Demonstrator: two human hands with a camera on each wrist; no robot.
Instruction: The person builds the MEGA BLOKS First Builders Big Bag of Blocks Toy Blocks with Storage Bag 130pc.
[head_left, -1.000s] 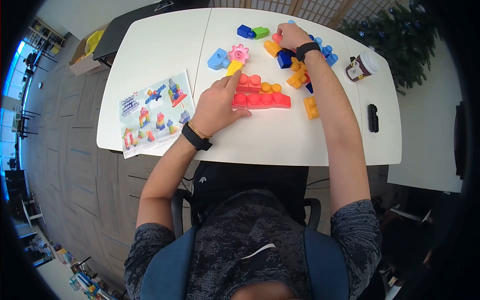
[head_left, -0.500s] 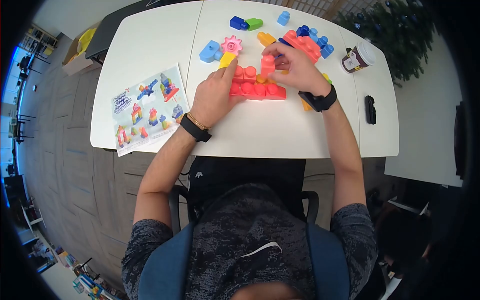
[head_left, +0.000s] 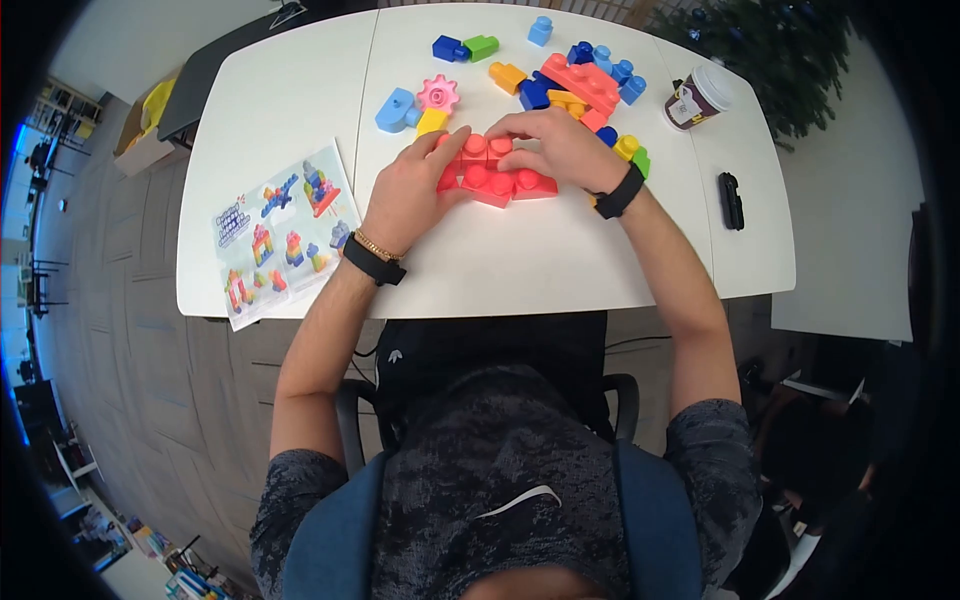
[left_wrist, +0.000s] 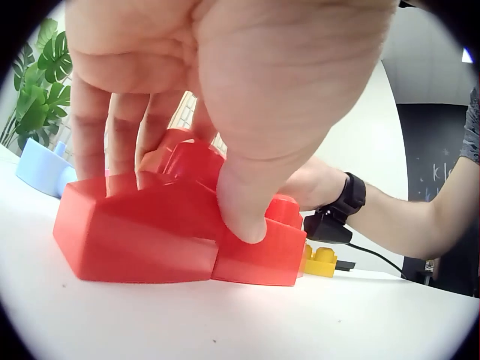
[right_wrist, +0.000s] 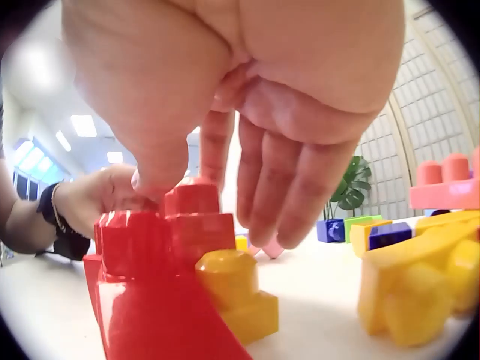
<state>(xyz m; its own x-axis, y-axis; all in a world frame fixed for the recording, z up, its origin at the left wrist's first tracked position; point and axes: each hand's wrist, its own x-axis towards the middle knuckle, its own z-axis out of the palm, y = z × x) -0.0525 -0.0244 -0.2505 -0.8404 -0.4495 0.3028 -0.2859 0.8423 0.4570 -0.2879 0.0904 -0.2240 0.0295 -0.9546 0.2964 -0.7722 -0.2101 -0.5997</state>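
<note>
Red bricks [head_left: 487,186] stand in two rows near the table's middle, studs up, the front row slightly angled. My left hand [head_left: 404,196] grips their left end; in the left wrist view its thumb [left_wrist: 244,202] presses the near face, the other fingers lie across the top and far side. My right hand [head_left: 562,150] holds a small red brick [head_left: 499,148] in the back row between thumb and forefinger, its other fingers extended. The right wrist view shows that red brick [right_wrist: 199,225] beside an orange brick [right_wrist: 238,300], behind the front row's sloped red end [right_wrist: 161,319].
A pink gear [head_left: 438,94], light-blue piece [head_left: 397,110] and yellow brick [head_left: 432,121] lie behind my left hand. Several coloured bricks [head_left: 590,85] lie at the back right, near a lidded cup [head_left: 698,98] and a black object [head_left: 732,201]. A printed sheet [head_left: 285,235] lies at left.
My right hand brought a small red brick from the back right to the rows and has lowered it behind the front row. The front row now bends slightly. My left hand has stayed at the left end.
</note>
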